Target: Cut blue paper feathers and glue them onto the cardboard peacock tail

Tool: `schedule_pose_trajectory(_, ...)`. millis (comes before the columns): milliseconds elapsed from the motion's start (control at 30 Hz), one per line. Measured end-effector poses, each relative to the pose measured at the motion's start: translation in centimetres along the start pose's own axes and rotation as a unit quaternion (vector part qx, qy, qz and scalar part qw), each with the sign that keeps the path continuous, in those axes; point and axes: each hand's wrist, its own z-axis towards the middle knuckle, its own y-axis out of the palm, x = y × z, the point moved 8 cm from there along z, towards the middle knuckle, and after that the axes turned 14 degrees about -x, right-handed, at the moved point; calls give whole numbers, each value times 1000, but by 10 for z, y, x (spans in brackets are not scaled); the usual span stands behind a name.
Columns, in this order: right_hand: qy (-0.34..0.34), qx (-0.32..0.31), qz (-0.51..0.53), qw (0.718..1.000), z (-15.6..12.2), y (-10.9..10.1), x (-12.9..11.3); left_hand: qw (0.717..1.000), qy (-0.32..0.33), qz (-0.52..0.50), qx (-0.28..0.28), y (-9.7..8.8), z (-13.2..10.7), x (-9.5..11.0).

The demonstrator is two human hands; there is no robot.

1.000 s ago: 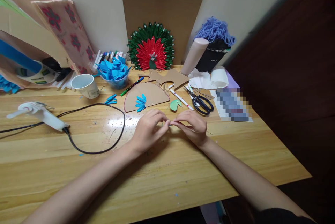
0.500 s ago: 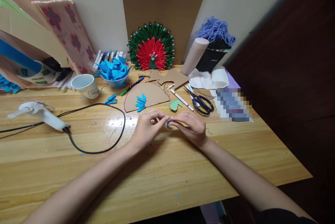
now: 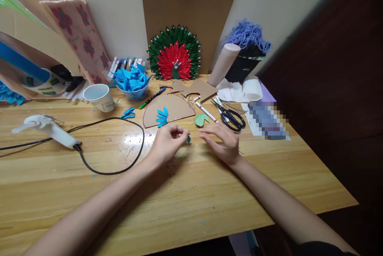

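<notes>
My left hand (image 3: pixel 169 141) pinches a small blue paper piece (image 3: pixel 188 139) between thumb and fingertips; most of it is hidden. To its right my right hand (image 3: pixel 220 140) is held apart, thumb and fingers parted with nothing between them. Just beyond the hands lies a cardboard half-disc (image 3: pixel 176 106) with a dark outline, several blue paper petals (image 3: pixel 162 117) fanned at its lower edge. A green paper cutout (image 3: pixel 201 120) lies beyond my right hand. Several folded blue petals (image 3: pixel 128 113) rest left of the half-disc.
A glue gun (image 3: pixel 50 130) with a looping black cord lies left. Behind stand a paper cup (image 3: pixel 100 98), a tub of blue paper pieces (image 3: pixel 133 82) and a red-green peacock craft (image 3: pixel 174 54). Black-handled scissors (image 3: pixel 231 118), a marker (image 3: pixel 206 111) and cardboard scraps (image 3: pixel 197 88) lie right.
My right hand has let go of the blue paper piece and moved a little right, its fingers parting. My left hand keeps hold of the piece.
</notes>
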Motion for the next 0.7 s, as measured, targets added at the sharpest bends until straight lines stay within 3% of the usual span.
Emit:
schedule_pose_trajectory(67, 76, -46, 58, 994, 2, 12, 15, 1000, -2, -5, -4, 0, 1, 0)
schedule_pose_trajectory(167, 124, -129, 127, 976, 3, 35, 24, 1000, 8, -4, -16, 1, 1, 2)
schedule_pose_trajectory(300, 159, -138, 195, 958, -1, 49, 27, 1000, 14, -10, -16, 3, 2, 1)
schedule_pose_trajectory(400, 184, -134, 222, 948, -4, 50, 30, 1000, 13, 2, 11, -5, 3, 4)
schedule_pose_trajectory(467, 202, -132, 239, 941, -6, 48, 33, 998, 20, 28, 55, -24, 3, 12)
schedule_pose_trajectory(533, 215, -134, 264, 931, -8, 47, 35, 989, 44, 62, 124, -55, -1, 26)
schedule_pose_trajectory(633, 220, -128, 296, 921, -11, 43, 36, 948, 91, 110, 284, -115, -21, 50)
schedule_pose_trajectory(700, 222, -120, 292, 923, -12, 41, 37, 913, 106, 152, 362, -147, -34, 63)
